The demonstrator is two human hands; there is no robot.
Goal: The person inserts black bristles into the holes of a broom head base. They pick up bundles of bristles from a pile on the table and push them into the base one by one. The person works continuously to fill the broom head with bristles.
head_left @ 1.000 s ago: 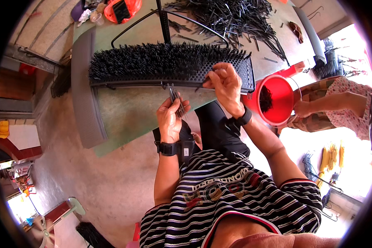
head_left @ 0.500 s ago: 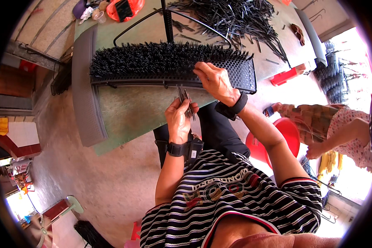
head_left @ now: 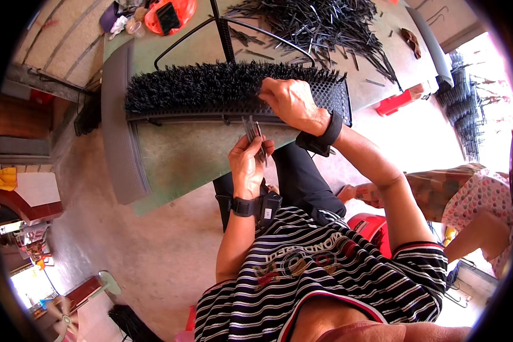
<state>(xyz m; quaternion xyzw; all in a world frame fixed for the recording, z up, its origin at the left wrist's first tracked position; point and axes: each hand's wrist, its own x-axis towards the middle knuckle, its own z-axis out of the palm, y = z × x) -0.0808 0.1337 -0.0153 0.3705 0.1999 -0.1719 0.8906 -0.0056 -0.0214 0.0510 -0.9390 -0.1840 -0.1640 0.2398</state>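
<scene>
A long black perforated panel (head_left: 339, 104) with a wire frame lies on the table, most of its holes filled with short dark bristle-like strips (head_left: 194, 85). Its right end shows bare holes. My left hand (head_left: 248, 162), below the panel's near edge, is closed on a small bundle of thin dark strips (head_left: 253, 130) that point up between thumb and fingers. My right hand (head_left: 293, 102) is over the panel, where the bristles meet the bare holes. Its fingers are pinched together; whatever is in them is too small or hidden to make out.
A big heap of loose black strips (head_left: 330, 28) covers the table's far side. Grey sheets (head_left: 118, 131) are stacked at the table's left edge. A phone (head_left: 167, 18) lies on an orange bag. To my right stand another person (head_left: 439, 194) and a red tub (head_left: 373, 228).
My right hand has moved slightly left and its wrist has turned. The left hand keeps its bundle almost in place. The person at right has shifted closer, and the red tub appears lower.
</scene>
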